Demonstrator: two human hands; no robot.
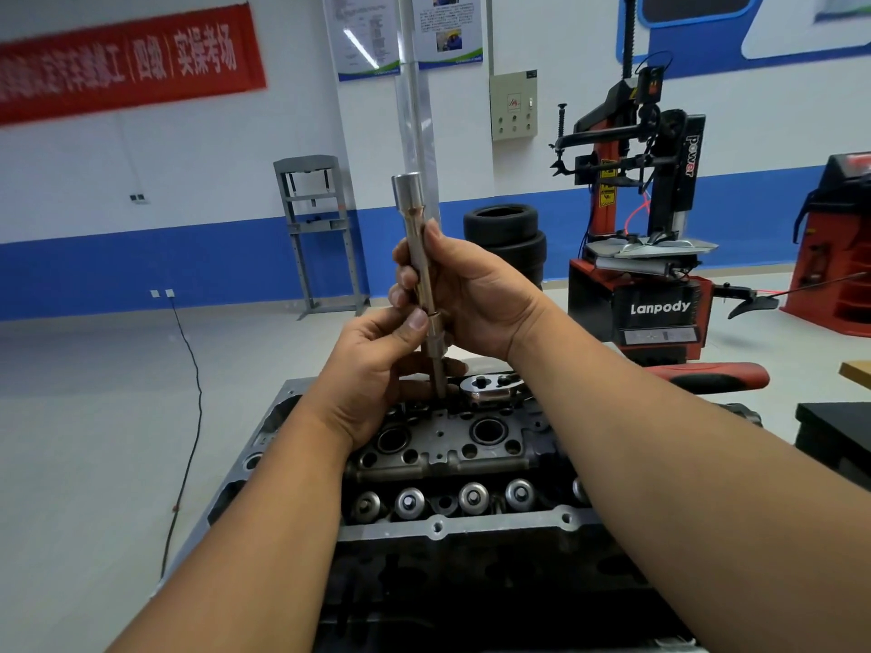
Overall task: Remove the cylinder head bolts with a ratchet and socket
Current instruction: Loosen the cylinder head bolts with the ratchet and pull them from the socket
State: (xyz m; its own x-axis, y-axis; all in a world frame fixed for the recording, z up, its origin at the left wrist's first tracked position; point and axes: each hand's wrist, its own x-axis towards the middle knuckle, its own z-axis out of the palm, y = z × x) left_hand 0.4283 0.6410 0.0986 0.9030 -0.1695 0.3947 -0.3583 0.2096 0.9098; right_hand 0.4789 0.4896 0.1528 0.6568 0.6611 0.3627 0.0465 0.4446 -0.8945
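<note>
I hold a long chrome socket-and-extension bar (414,238) upright over the far side of the cylinder head (438,447). My right hand (476,299) wraps around the bar's middle. Below it, my left hand (372,374) pinches the lower end at a collar, thumb on top. A thin shank that looks like a head bolt (439,379) sticks down out of the bar's lower end towards the head. The ratchet (490,387) lies on the far edge of the head, its red and black handle (716,377) pointing right. Neither hand touches the ratchet.
The head sits on a dark engine block (471,582) with valve springs in a row along its near side. A tyre changer (650,285) and stacked tyres (506,238) stand behind. A grey press frame (320,228) is at the back left, a cable (191,369) on the floor.
</note>
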